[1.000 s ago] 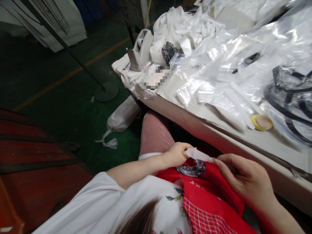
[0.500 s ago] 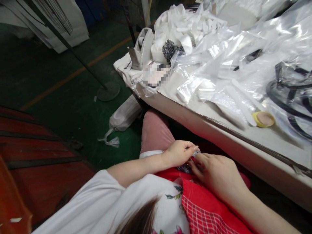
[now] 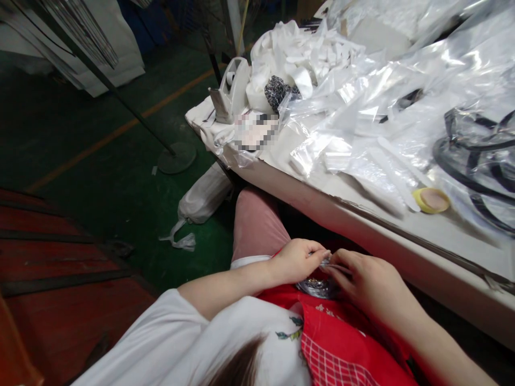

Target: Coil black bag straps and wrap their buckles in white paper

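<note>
On the red apron over my lap rests a round, dark, shiny coiled thing in clear plastic [image 3: 319, 288]; its exact kind is hard to make out. My left hand [image 3: 300, 261] pinches the gathered upper part of the plastic between thumb and fingers. Close against its fingertips, my right hand [image 3: 364, 279] is closed, with a thin, greyish edge of the plastic showing between thumb and fingers. Both hands partly cover the bundle.
The white-covered table [image 3: 298, 185] runs close ahead and to the right. On it lie a tape dispenser [image 3: 231, 88], clear plastic bags [image 3: 354, 107], black straps [image 3: 462, 161] and a yellow tape roll [image 3: 431, 200]. A white bundle [image 3: 205, 193] is on the floor.
My fingers have shifted apart slightly, and my right hand has drawn a little to the right. More of the coiled thing shows below them. The view has tilted slightly.
</note>
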The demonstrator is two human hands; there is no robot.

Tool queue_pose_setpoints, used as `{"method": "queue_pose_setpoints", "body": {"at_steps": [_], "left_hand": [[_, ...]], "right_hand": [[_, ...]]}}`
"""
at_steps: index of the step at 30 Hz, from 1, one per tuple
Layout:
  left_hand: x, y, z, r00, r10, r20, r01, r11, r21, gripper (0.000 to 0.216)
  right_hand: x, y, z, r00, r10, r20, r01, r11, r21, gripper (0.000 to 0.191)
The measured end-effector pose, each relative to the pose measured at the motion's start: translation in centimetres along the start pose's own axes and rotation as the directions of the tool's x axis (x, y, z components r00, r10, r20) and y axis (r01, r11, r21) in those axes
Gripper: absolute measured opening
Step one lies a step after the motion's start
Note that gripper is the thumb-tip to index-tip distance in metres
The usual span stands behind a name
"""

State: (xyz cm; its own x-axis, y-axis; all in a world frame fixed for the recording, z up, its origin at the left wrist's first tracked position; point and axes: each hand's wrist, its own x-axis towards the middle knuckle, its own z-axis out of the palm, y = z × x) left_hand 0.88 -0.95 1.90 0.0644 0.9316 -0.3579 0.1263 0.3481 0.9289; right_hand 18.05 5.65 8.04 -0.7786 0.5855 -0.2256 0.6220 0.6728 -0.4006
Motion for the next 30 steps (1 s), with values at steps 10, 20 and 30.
{"method": "queue_pose_setpoints", "body": {"at_steps": [10,20,30], "left_hand": [[-1.0,1.2,-0.2,0.936,0.353,-0.006,-0.335,0.893,0.301,0.038],[-1.2,1.0,-0.2,0.898,0.432,-0.080,-0.389,0.867,0.311,0.033],[-0.2,1.6,0.4,0.948,0.319,0.011,-0.308,0.903,0.300,0.036]], "right_hand": [[3.0,3.2,1.5,0.981,0.155,0.119,-0.193,0.666,0.721,0.039],[2.6,3.0,5.0,0.954,0.287,0.083,-0.173,0.305,0.937,0.037],[0.5,2.6,2.0,0.953,0.216,-0.213,0.005,0.690,0.724,0.031]]}}
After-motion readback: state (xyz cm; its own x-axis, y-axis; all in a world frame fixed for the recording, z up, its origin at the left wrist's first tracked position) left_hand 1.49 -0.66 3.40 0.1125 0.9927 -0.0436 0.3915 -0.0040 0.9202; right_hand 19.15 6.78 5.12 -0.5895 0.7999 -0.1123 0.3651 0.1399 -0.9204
